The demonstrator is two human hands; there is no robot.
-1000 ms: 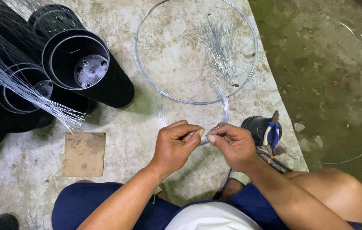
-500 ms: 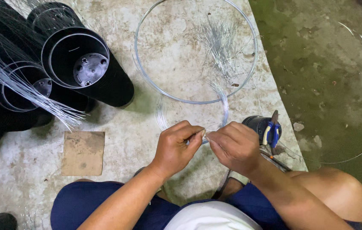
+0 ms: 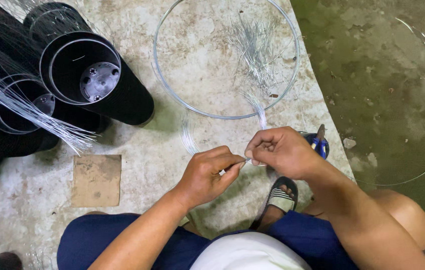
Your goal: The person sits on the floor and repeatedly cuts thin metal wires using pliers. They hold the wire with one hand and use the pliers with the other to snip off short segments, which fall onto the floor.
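Rough pale concrete slab (image 3: 207, 65), stained; its right edge drops to a darker, greenish wet floor (image 3: 397, 90). Landmark = big wire ring (image 3: 158, 75) lying flat on the slab.

Inside the ring, upper right: loose pile of short cut wires (image 3: 255, 42). Left of ring: black plastic pots (image 3: 85, 75) stacked on their sides, w/ a bundle of long thin wires (image 3: 27, 107) fanning across them. Below-left of ring: flat cardboard scrap (image 3: 96, 180). Just below ring's right side: blue-handled tool (image 3: 318, 142), mostly hidden behind the right hand, so kind unclear. A stray curved wire (image 3: 407, 179) lies far right of ring on the dark floor.

Top of ring cut off by frame. Pots at far left run out of view. Sandalled foot (image 3: 280, 197) partly under the arms.

Both hands meet just below the ring's lower edge. Left hand (image 3: 207, 175) pinched tight, thumb + forefinger on a thin wire piece (image 3: 245, 161). Right hand (image 3: 282, 150) curled closed, fingertips nipping the same wire from the other end. A band of thin wire strands (image 3: 260, 112) runs up from the hands to the ring; exact join too fine to see.
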